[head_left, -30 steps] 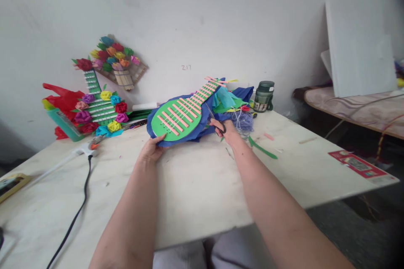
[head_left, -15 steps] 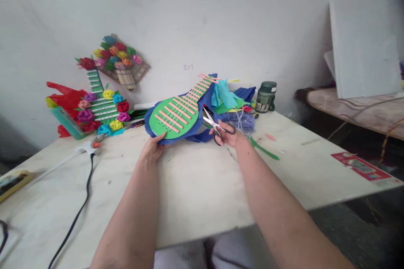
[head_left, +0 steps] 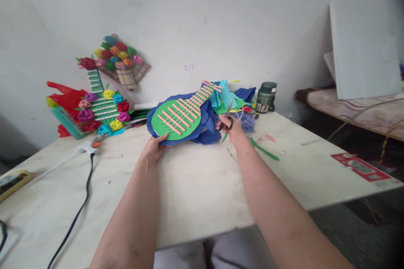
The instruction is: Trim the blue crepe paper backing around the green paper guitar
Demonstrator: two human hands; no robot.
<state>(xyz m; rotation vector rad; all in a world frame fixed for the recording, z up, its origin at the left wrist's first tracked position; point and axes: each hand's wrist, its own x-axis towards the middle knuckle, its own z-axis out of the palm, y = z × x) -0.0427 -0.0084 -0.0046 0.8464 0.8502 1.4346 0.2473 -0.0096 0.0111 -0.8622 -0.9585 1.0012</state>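
My left hand (head_left: 155,146) grips the lower edge of a green lute-shaped craft piece (head_left: 158,121), thumb on its face. Pale pink strips and thin white strings cross its front. Dark blue crepe paper (head_left: 206,136) sticks out around and beneath it. To its right, my right hand (head_left: 232,129) is closed on a pair of black-handled scissors (head_left: 230,122), whose blades point up and away. The scissors are apart from the blue paper's edge. Under the right hand a small green scrap shows.
Behind lie light blue crepe paper (head_left: 223,92), purple shredded strands (head_left: 248,122) and a dark green bottle (head_left: 266,97). At left stand a flower-trimmed paper guitar (head_left: 102,107) and a glue gun (head_left: 89,148) with a black cord. A green strip (head_left: 265,150) lies at right.
My right hand has turned the scissors from pointing left at the blue paper to pointing upward, blades closer together. The craft piece has shifted slightly right and its neck has lowered.
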